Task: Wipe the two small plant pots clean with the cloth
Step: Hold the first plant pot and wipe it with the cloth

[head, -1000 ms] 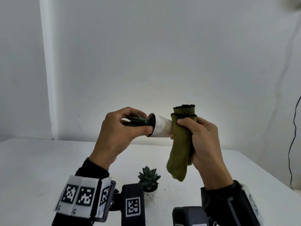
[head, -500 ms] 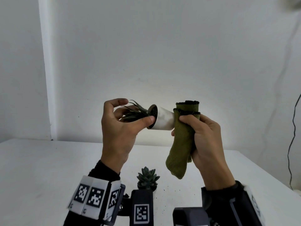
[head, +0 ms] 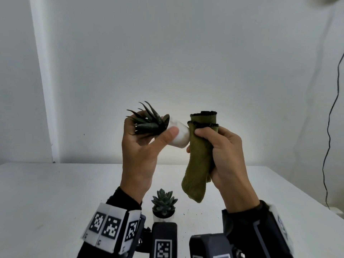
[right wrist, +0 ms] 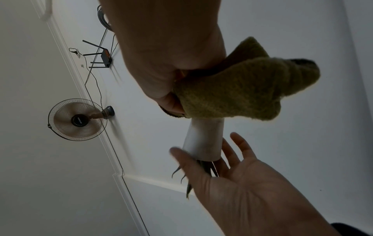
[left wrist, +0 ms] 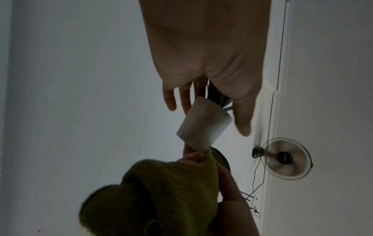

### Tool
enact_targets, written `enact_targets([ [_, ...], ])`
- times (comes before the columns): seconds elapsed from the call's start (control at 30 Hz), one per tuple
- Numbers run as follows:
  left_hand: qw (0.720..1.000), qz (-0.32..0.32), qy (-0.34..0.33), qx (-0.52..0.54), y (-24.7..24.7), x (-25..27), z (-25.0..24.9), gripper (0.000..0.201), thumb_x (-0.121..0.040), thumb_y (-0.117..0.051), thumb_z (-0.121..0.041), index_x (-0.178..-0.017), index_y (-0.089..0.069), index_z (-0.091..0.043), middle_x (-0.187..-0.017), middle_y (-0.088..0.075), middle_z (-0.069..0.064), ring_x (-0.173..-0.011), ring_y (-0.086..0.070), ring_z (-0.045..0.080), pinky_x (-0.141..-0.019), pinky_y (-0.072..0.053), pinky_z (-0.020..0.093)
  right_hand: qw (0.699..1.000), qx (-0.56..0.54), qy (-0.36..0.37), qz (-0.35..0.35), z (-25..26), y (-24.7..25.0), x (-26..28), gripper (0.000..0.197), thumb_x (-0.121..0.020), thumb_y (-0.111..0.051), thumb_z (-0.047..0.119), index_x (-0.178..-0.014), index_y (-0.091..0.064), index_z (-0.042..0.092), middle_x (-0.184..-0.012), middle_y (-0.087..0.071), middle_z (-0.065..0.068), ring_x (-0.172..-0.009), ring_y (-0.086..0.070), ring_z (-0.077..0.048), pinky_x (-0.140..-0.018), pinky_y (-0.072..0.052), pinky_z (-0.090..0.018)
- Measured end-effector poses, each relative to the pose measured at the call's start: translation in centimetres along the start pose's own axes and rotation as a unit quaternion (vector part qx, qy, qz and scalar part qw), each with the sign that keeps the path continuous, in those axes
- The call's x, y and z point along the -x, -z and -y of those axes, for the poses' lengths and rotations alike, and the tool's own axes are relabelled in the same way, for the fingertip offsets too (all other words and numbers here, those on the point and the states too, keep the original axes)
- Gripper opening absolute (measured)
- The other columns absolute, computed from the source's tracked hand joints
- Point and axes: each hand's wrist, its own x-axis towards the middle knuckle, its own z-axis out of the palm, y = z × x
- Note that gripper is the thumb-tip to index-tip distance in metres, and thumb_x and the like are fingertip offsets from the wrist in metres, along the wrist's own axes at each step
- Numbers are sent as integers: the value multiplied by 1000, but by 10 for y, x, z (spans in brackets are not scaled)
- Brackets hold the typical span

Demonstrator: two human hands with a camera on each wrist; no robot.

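The left hand (head: 138, 151) pinches one pot (head: 178, 135) while the right hand (head: 226, 155) squeezes the cloth (head: 199, 164) against it; the other pot (head: 163, 217) waits on the table (head: 55, 192).

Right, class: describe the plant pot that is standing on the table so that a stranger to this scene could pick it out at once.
Start at the white table and look along its near edge, low between the two wrists. There stands a small white pot with a blue-green rosette succulent, upright and untouched. The other pot, with dark spiky leaves, is held sideways in the air against the green cloth.
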Motion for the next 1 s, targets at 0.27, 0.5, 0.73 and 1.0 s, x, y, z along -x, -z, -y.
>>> enact_targets([
  [0.27,1000,4,7,4,6,0,6,93,-47,-86,5,-125,-48,-30,-99,-71,9,-104,-68,24,-88,-54,35,995,81,49,-44,-1,5,-1,3,-75,-70,2,-74,-70,5,-74,-63,-27,-60,-58,-37,-57,-53,-43],
  [0.5,995,67,16,-70,7,1,6,69,-50,-90,-2,-110,-59,-20,-96,-71,1,-99,-68,18,-84,-53,26,977,164,134,-7,-2,-6,7,10,-72,-75,9,-74,-75,19,-69,-68,-7,-59,-62,-18,-60,-55,-38],
  [0.73,988,106,37,-105,14,-3,-2,53,-50,-86,-11,-95,-61,-18,-89,-71,-4,-91,-69,17,-83,-55,29,965,195,173,-25,-9,-12,8,13,-71,-72,8,-76,-75,21,-66,-68,-4,-67,-64,-34,-61,-57,-49],
  [1.0,982,144,34,-120,17,-5,-10,52,-40,-91,-9,-83,-68,-28,-92,-73,5,-92,-70,24,-77,-57,31,950,255,159,-87,-16,-6,3,3,-72,-69,18,-69,-69,20,-68,-64,-2,-66,-59,-21,-60,-49,-31],
])
